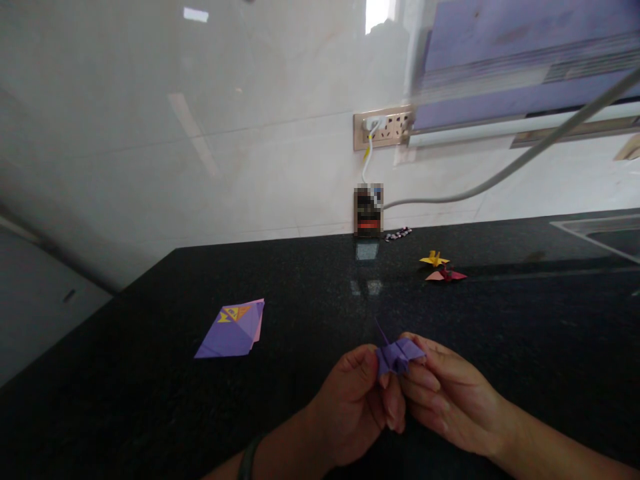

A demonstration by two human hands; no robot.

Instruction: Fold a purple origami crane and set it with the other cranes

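Note:
Between my two hands, a small folded purple paper crane (399,355) is held above the dark countertop. My left hand (353,397) pinches its left side with thumb and fingers. On the other side, my right hand (450,383) grips its right edge, fingers closed underneath. A thin pointed strip of the paper sticks up toward the upper left. Parts of the crane's underside are hidden by my fingers. A dark band circles my left wrist.
Purple and pink paper sheets (233,333) lie on the black countertop (150,400) at left. A yellow paper crane (435,259) and a red one (447,275) stand farther back. By the wall are a blurred-out phone (369,212), a cable (450,198) and a wall socket (383,128).

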